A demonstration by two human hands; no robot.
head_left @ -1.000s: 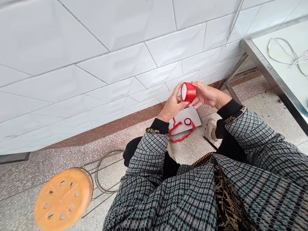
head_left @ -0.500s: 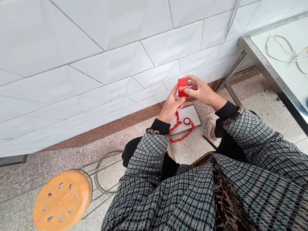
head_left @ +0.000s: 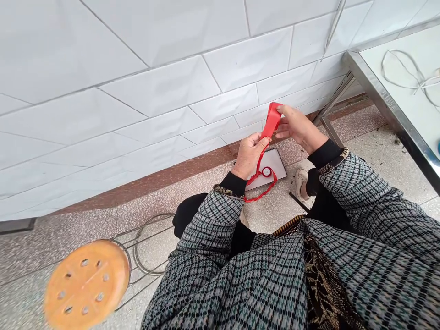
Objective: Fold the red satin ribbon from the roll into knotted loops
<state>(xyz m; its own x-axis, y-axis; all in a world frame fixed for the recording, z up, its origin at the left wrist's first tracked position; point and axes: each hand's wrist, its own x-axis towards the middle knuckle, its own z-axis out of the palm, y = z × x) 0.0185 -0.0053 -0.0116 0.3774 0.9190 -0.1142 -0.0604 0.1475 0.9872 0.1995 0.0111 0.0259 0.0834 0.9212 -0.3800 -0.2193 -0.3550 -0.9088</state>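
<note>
A length of wide red ribbon (head_left: 271, 123) stretches between my two hands. My left hand (head_left: 250, 153) is closed, pinching the ribbon between thumb and fingers at its lower end. At the upper end my right hand (head_left: 298, 127) grips the ribbon's roll, its thumb on top and its other fingers partly hidden behind. From my left hand a narrow, twisted red strand hangs down toward a white, dark-edged board (head_left: 280, 165) on the floor. On that board lies a small red spool (head_left: 266, 172) with a pale centre, and a loop of red strand runs beside it.
A white-tiled wall (head_left: 178, 96) rises in front. At right stands a metal-framed table (head_left: 388, 105) with a white cable (head_left: 419, 85) on it. An orange stool (head_left: 87, 284) with metal legs lies tipped at lower left. A dark stick (head_left: 298, 203) is near my shoe.
My right hand has moved slightly right and up with the roll, and my left slightly right. A flat stretch of ribbon now spans the gap between them.
</note>
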